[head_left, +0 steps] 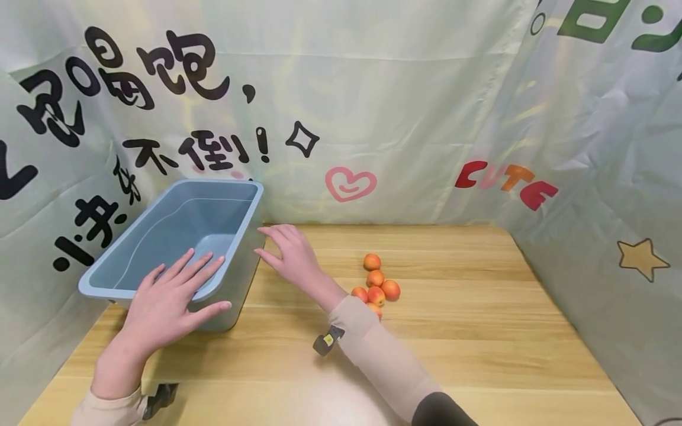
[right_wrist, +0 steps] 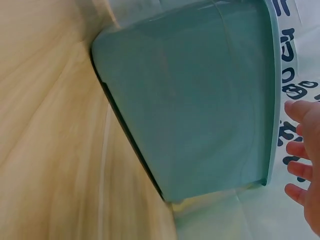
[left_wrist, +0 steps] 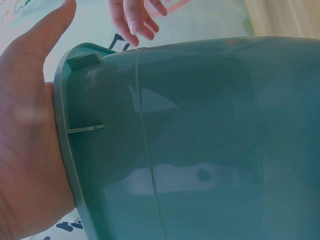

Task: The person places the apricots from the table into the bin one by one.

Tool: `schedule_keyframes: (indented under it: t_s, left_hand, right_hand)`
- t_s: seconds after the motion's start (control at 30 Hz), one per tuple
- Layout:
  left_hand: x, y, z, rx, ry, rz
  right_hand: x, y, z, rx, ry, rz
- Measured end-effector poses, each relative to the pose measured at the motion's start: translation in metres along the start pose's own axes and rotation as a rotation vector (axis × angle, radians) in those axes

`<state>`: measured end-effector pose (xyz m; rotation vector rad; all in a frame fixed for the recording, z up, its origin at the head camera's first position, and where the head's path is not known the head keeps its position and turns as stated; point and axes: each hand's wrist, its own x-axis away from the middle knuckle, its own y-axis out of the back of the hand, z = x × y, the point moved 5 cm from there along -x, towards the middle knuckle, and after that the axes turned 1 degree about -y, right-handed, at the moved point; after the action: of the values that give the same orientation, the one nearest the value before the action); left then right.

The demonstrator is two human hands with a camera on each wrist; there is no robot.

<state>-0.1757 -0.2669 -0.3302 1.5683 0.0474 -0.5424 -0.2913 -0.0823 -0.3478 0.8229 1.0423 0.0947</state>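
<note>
A blue plastic basin (head_left: 242,228) stands at the left of the table. My left hand (head_left: 167,293) rests on its near rim, fingers straight and spread over the inside, thumb out to the right. Seen from the left wrist, the palm (left_wrist: 30,135) lies along the rim, in front of the basin's outer wall (left_wrist: 200,115). Beside the basin's right side is my right hand (head_left: 292,254), loosely bent, fingertips by the wall, holding nothing. The right wrist view shows its fingers (right_wrist: 297,170) near the rim of the basin (right_wrist: 190,100).
Several small orange-red fruits (head_left: 391,290) like apricots lie grouped on the wooden table (head_left: 479,331), some partly hidden behind the right sleeve (head_left: 383,355). Printed cloth (head_left: 415,118) hangs behind the table and at both sides.
</note>
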Motion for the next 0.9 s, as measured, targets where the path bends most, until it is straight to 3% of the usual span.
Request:
schedule_keyframes:
  t_s: [0.4, 0.9]
  left_hand:
    - [0.001, -0.002, 0.000, 0.009, -0.012, -0.026]
    - [0.002, -0.003, 0.001, 0.016, -0.010, -0.016]
  right_hand:
    - [0.024, 0.017, -0.016, -0.023, -0.021, -0.003]
    - [0.054, 0.050, -0.041, 0.075, -0.011, 0.025]
